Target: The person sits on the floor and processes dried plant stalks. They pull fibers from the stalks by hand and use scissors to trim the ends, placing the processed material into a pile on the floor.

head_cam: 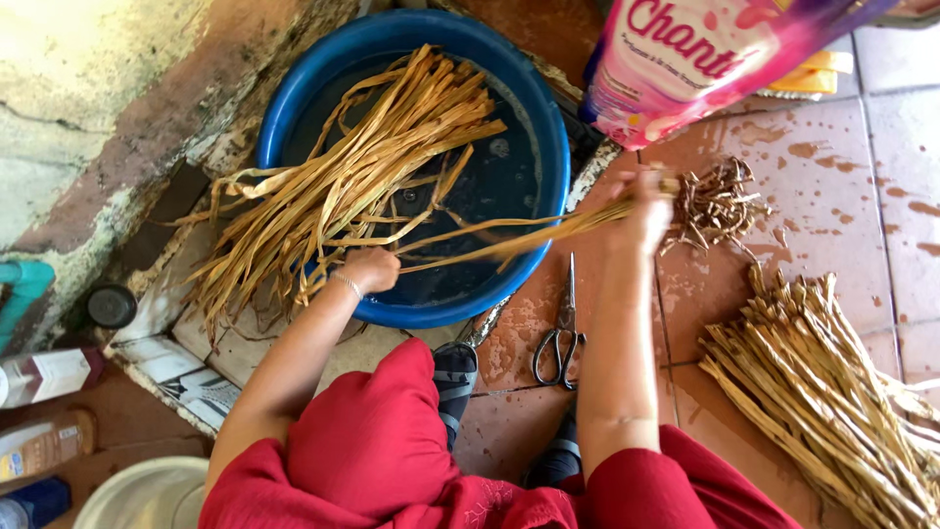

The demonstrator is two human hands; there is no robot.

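Head view, looking straight down: my left hand rests at the near rim of the blue basin, fingers closed together on the soaked tan strips that lie across the basin and hang over its left rim. My right hand is raised over the tiled floor, just right of the basin, fingers clamped on one end of a few long strips that run from the hand back across the water toward the left hand. A small pile of dark trimmed ends lies on the floor just beyond the right hand. Scissors lie on the wet tiles between the basin and my knees, handles toward me. A bundle of dry strips lies on the floor, well right of the scissors. A pink bag stands beyond the basin.
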